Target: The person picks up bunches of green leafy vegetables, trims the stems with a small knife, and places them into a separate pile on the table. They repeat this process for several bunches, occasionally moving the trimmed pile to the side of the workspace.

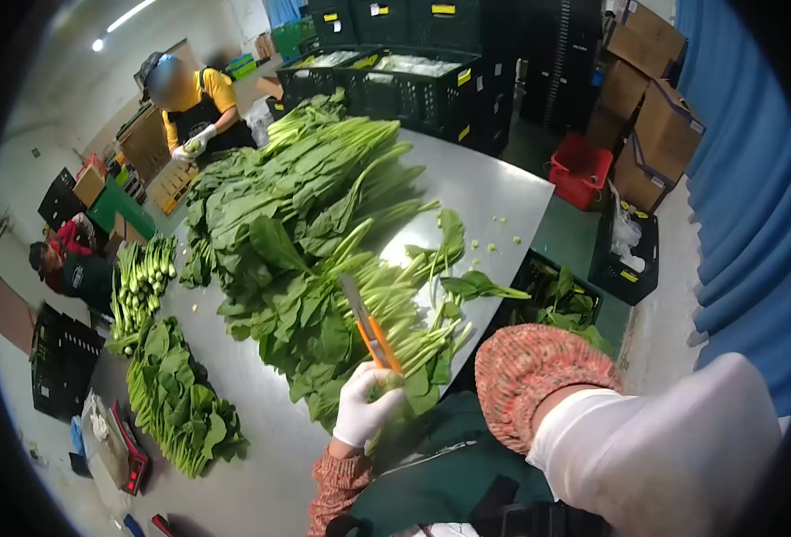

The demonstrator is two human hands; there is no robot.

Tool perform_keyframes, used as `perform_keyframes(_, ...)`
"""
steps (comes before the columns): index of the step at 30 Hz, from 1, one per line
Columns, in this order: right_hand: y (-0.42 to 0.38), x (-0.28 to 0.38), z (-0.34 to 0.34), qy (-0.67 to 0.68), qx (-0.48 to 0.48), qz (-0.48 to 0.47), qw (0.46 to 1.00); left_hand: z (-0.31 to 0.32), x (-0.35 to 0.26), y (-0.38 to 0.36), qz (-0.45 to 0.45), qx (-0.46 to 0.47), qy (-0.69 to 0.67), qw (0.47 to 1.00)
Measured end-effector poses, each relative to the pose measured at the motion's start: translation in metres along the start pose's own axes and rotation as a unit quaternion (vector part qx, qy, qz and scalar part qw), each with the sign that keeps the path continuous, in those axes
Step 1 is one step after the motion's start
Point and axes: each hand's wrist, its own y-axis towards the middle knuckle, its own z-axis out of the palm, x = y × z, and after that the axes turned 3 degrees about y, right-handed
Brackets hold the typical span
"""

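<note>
A steel bench [494,192] fills the middle of the frame, and a large heap of leafy greens [315,224] runs along it from top centre down to lower centre. Smaller trimmed bundles [176,398] lie at lower left. At lower centre the gloved left hand [366,407] has its fingers clenched around a few green stalks [393,383], with an orange-handled knife [368,327] rising just above it. The right hand is hidden behind its raised sleeve [655,438]; its grip cannot be told.
</note>
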Motion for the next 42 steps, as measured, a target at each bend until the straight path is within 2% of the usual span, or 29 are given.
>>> perform_keyframes(3,0.002,0.003,0.005,-0.037,0.001,0.009,0.999,-0.006,0.002,-0.001,0.019,-0.011,0.024,0.999)
perform_keyframes(11,0.003,0.009,0.008,-0.109,0.022,0.027,0.993,-0.007,0.01,-0.01,-0.015,-0.012,-0.027,0.999)
perform_keyframes(16,0.004,0.012,0.008,-0.128,0.045,0.015,0.991,-0.007,0.016,-0.009,-0.006,-0.024,-0.008,1.0)
perform_keyframes(19,0.008,0.013,0.003,-0.14,0.041,0.023,0.989,-0.006,0.009,-0.009,-0.03,-0.01,-0.011,0.999)
perform_keyframes(31,0.009,0.011,-0.004,-0.166,0.051,0.017,0.985,-0.003,0.014,-0.01,0.0,-0.031,0.039,0.999)
perform_keyframes(42,0.017,0.007,0.009,-0.2,0.088,-0.012,0.976,-0.01,0.01,-0.015,-0.008,-0.041,0.019,0.999)
